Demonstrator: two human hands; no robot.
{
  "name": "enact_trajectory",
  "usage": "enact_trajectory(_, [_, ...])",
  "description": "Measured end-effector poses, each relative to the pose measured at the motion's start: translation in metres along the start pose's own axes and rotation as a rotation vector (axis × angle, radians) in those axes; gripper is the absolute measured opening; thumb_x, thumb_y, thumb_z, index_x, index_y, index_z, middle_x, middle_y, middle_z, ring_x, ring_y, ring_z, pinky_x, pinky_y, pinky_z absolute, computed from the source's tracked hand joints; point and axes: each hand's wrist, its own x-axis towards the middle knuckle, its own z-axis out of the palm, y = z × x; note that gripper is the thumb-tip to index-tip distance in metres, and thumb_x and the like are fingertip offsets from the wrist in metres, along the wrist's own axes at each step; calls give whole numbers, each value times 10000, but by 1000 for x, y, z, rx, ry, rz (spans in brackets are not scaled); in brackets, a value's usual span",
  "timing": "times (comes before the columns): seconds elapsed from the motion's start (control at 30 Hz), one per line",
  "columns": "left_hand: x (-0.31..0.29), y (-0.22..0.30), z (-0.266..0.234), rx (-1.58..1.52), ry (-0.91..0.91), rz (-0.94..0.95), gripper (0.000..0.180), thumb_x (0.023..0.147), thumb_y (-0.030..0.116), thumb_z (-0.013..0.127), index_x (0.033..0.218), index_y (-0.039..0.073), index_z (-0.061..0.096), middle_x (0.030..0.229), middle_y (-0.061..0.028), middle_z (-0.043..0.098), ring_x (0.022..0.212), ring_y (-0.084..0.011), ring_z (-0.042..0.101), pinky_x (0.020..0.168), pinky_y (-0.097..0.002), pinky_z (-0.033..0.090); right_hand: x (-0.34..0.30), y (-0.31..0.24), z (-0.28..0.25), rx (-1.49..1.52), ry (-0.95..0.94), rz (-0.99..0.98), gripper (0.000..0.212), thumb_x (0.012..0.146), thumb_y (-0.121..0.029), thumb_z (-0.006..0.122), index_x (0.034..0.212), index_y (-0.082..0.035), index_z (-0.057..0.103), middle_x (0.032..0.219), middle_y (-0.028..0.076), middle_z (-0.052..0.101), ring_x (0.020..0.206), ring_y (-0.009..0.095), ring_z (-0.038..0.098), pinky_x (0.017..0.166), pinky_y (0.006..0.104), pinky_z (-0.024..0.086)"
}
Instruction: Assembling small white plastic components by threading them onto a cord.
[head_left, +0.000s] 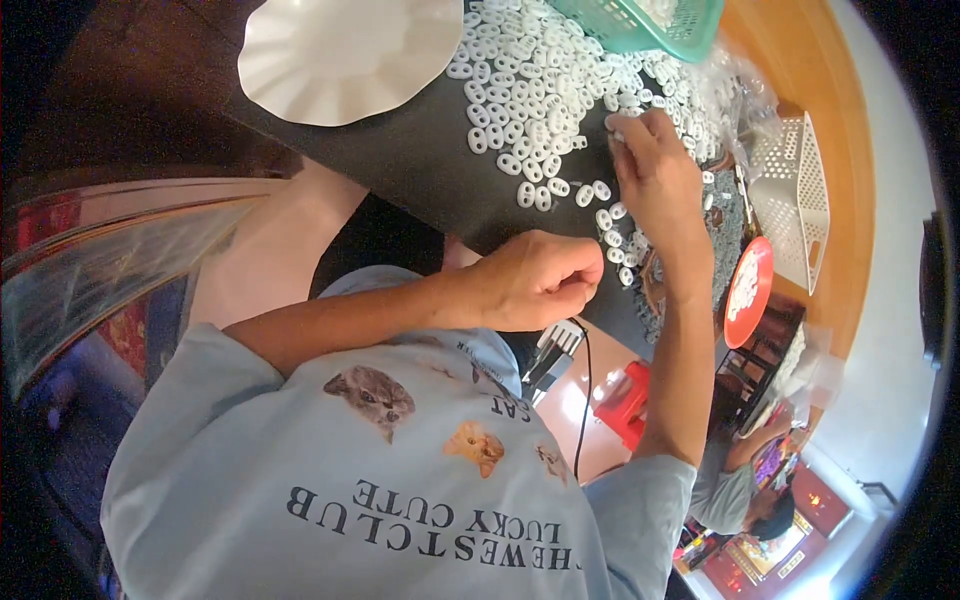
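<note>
A broad heap of small white oval plastic pieces (515,95), each with two dark holes, is spread over the dark tabletop (400,165). My right hand (655,175) reaches into the heap's right side, thumb and finger pinched on what looks like one white oval piece, mostly covered by the fingertips. Closer to my body, my left hand (540,280) hovers by the table's near edge, closed with its fingers curled in. Whatever it may hold is hidden. Between the hands lie several loose oval pieces (613,238).
A white scalloped dish (350,60) stands far left, a green basket (650,25) at the back. To the right are clear plastic bags (735,95), a white perforated basket (790,200) and a red plate (748,300) of white pieces. Another person (740,490) sits at lower right.
</note>
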Motion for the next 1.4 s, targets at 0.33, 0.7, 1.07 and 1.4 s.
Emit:
enact_trajectory(0.33, [0, 0, 2, 11, -2, -27, 72, 818, 31, 591, 849, 14, 529, 702, -60, 571, 615, -116, 540, 531, -287, 436, -3, -15, 12, 0, -79, -160, 121, 809, -59, 622, 925, -56, 590, 817, 112, 538, 652, 297, 580, 546, 383, 482])
enact_trajectory(0.7, [1, 0, 0, -215, 101, -110, 205, 980, 233, 444, 939, 39, 495, 716, 13, 489, 609, -66, 426, 542, -236, 381, -79, -44, -37, 768, -85, 284, 76, 883, -41, 589, 837, -3, 542, 703, 12, 443, 631, 80, 414, 547, 247, 343])
enact_trajectory(1.07, [1, 9, 3, -56, 72, -102, 211, 971, 207, 436, 852, 46, 504, 684, 19, 493, 589, -52, 433, 521, -225, 364, -98, -57, -48, 648, -64, 176, 78, 821, -22, 628, 879, 6, 583, 714, 137, 524, 625, 315, 548, 554, 393, 440])
enact_trajectory(1.4, [3, 23, 2, -761, -89, -538, 252, 979, 222, 428, 782, 78, 490, 628, 18, 431, 509, -40, 350, 414, -200, 223, -111, -52, -41, 382, 82, -42, 248, 745, -112, 728, 904, -19, 562, 763, 109, 518, 593, 273, 553, 499, 371, 431])
